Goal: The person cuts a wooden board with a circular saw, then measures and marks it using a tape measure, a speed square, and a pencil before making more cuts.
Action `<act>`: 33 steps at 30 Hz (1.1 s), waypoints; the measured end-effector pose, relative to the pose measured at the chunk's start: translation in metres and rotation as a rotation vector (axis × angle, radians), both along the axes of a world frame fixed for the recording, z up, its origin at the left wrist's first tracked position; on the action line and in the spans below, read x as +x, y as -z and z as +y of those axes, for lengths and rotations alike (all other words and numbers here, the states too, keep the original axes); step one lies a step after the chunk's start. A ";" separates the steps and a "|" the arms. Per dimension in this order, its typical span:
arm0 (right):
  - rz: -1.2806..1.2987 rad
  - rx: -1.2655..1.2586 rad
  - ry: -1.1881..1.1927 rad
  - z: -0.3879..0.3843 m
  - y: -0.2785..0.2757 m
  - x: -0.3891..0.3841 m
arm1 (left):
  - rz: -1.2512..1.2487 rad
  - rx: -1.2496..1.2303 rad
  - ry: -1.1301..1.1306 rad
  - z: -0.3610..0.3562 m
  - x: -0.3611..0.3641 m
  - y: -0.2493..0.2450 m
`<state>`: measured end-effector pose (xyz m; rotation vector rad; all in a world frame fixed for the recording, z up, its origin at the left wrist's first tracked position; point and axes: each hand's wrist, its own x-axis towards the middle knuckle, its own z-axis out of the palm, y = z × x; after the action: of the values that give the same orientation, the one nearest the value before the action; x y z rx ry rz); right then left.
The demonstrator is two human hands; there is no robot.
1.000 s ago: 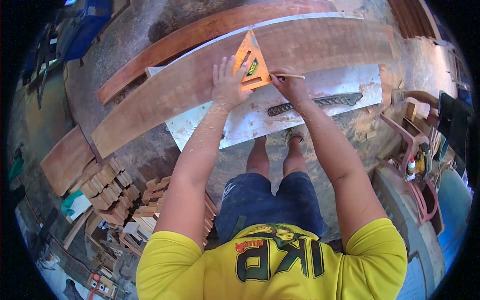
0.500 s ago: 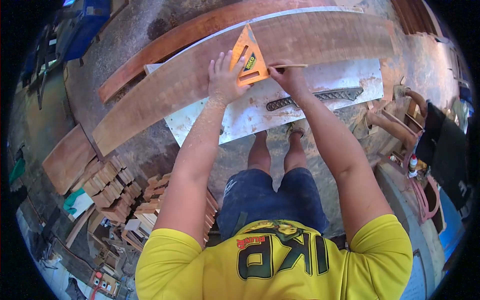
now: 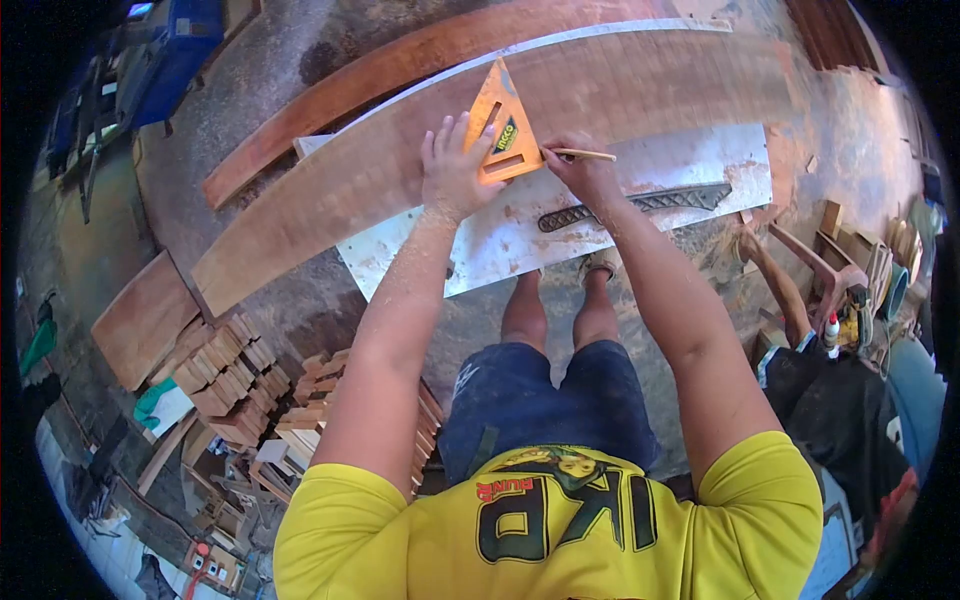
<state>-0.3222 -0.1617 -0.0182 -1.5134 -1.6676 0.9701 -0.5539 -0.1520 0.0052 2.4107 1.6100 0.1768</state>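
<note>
An orange triangular speed square (image 3: 507, 112) lies on a long curved wooden board (image 3: 660, 85), near the board's lower edge. My left hand (image 3: 455, 170) holds it from the left, fingers spread, with the thumb along its lower side. In my right hand (image 3: 585, 180) is a pencil (image 3: 592, 154), pinched between the fingers with its tip end at the square's right corner. Beneath the board is a pale, dusty worktop (image 3: 710, 160). A dark strip with a crosshatched pattern (image 3: 665, 200) lies on it, below my right hand and partly behind my forearm.
A second curved board (image 3: 290, 120) lies beyond the worktop. Stacked wood blocks (image 3: 225, 375) and a wide wooden panel (image 3: 145, 320) are at left. At right, another person's arm (image 3: 780, 285) reaches toward wooden parts, near a white bottle (image 3: 832, 330).
The pencil has tilted, its back end lower, while the square stays under my left hand. The other person at right has shifted down and toward me. The whole view has moved slightly.
</note>
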 end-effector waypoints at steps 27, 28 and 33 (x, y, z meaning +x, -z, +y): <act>0.040 0.194 0.102 0.119 0.007 -0.041 | -0.041 -0.030 0.002 0.002 -0.004 0.005; -0.043 0.225 0.066 0.110 0.004 -0.037 | -0.051 -0.025 -0.005 0.002 -0.004 0.005; -0.106 0.181 -0.009 0.063 0.000 -0.020 | 0.001 -0.061 0.000 0.005 -0.002 -0.001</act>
<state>-0.3420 -0.0986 -0.0183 -1.4591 -1.7859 0.7327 -0.5562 -0.1468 0.0066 2.3664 1.5921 0.1245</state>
